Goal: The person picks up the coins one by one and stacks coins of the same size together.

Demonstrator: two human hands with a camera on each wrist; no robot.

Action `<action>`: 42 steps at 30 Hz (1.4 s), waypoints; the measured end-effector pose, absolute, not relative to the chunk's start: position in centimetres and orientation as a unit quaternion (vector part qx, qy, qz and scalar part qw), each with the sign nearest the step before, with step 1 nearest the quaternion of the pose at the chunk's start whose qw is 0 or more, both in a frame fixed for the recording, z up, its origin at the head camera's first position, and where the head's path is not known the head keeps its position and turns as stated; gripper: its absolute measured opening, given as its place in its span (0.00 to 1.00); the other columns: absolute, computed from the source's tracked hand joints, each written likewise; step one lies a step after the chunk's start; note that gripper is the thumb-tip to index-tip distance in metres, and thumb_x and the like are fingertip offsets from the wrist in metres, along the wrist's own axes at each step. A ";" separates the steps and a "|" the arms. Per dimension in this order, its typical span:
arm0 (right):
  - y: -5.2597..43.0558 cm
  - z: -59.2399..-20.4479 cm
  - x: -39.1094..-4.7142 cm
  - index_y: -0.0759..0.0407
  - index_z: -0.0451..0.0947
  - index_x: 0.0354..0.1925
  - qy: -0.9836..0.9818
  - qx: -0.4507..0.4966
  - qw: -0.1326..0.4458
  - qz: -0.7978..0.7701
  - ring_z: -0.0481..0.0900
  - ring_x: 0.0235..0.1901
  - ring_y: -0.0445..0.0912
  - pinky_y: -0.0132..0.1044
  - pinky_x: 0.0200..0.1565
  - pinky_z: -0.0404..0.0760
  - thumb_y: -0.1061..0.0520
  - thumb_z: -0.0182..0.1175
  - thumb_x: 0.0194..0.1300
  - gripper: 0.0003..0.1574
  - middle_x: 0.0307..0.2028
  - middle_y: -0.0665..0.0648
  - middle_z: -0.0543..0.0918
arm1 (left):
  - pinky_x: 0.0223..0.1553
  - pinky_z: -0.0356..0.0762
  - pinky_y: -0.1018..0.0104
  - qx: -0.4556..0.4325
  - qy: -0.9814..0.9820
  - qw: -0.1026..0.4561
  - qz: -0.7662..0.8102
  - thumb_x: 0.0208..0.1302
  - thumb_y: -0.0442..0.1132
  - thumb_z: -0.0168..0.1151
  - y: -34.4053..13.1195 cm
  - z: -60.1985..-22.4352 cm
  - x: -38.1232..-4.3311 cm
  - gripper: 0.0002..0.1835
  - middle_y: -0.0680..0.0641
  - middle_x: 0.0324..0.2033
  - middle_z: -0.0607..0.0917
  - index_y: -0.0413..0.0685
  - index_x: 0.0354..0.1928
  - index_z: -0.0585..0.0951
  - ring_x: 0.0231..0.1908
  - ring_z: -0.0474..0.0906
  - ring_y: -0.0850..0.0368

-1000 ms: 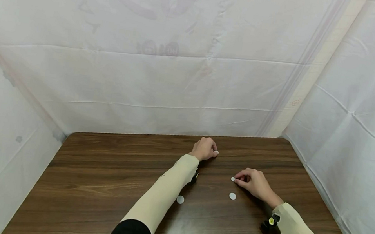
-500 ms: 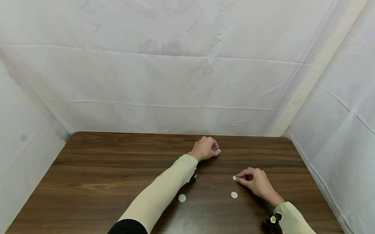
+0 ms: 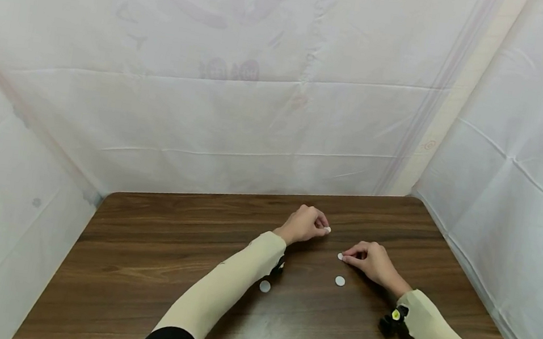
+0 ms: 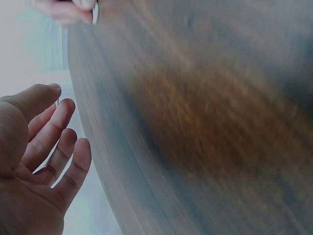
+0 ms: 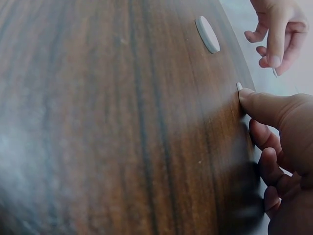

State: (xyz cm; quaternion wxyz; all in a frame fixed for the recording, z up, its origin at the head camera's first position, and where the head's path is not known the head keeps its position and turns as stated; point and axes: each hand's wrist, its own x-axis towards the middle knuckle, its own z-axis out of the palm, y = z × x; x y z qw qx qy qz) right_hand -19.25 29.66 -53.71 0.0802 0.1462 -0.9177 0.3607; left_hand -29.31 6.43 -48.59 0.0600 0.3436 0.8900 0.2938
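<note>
My left hand (image 3: pixel 304 224) pinches a small white disc (image 3: pixel 327 229) between thumb and forefinger, over the far middle part of the table. In the left wrist view only the thin edge of that disc shows behind the thumb. To its right and nearer me, my right hand (image 3: pixel 372 263) holds another white disc (image 3: pixel 340 256) by its edge, close to the tabletop; in the right wrist view the thumb (image 5: pixel 261 105) covers most of it. A third white disc (image 3: pixel 340 281) lies flat just in front of the right hand. One more disc (image 3: pixel 264 286) lies beside the left forearm.
The brown wood-grain table (image 3: pixel 136 255) has rounded far corners. White sheeting (image 3: pixel 257 122) hangs behind it and on both sides. Dark wrist devices (image 3: pixel 389 322) sit under the cuffs. Light reflects off the near middle of the tabletop.
My left hand has moved right and a little nearer to me with its disc, closing toward the right hand. The right hand stays in place on its disc. The loose discs lie where they were.
</note>
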 end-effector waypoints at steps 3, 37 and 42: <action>29.7 -53.7 -19.2 0.52 0.92 0.33 -0.916 0.147 0.086 0.362 0.68 0.21 0.37 0.33 0.25 0.69 0.53 0.74 0.63 0.04 0.28 0.42 0.85 | 0.35 0.77 0.74 0.365 0.882 0.070 0.290 0.69 0.45 0.70 6.7 -48.4 -28.5 0.08 0.58 0.31 0.88 0.49 0.41 0.90 0.30 0.80 0.70; 30.1 -53.7 -19.5 0.51 0.92 0.35 -0.912 0.160 0.091 0.366 0.69 0.21 0.37 0.32 0.26 0.70 0.54 0.74 0.63 0.03 0.28 0.40 0.84 | 0.32 0.75 0.77 0.394 0.883 0.107 0.230 0.68 0.44 0.71 9.0 -49.5 -25.3 0.06 0.60 0.29 0.87 0.52 0.40 0.91 0.28 0.78 0.72; 30.1 -53.8 -19.6 0.48 0.92 0.36 -0.913 0.154 0.080 0.369 0.70 0.22 0.38 0.33 0.26 0.70 0.55 0.74 0.63 0.02 0.28 0.39 0.84 | 0.31 0.75 0.77 0.390 0.885 0.107 0.230 0.68 0.44 0.71 9.1 -49.7 -25.4 0.05 0.61 0.28 0.86 0.53 0.39 0.91 0.27 0.78 0.72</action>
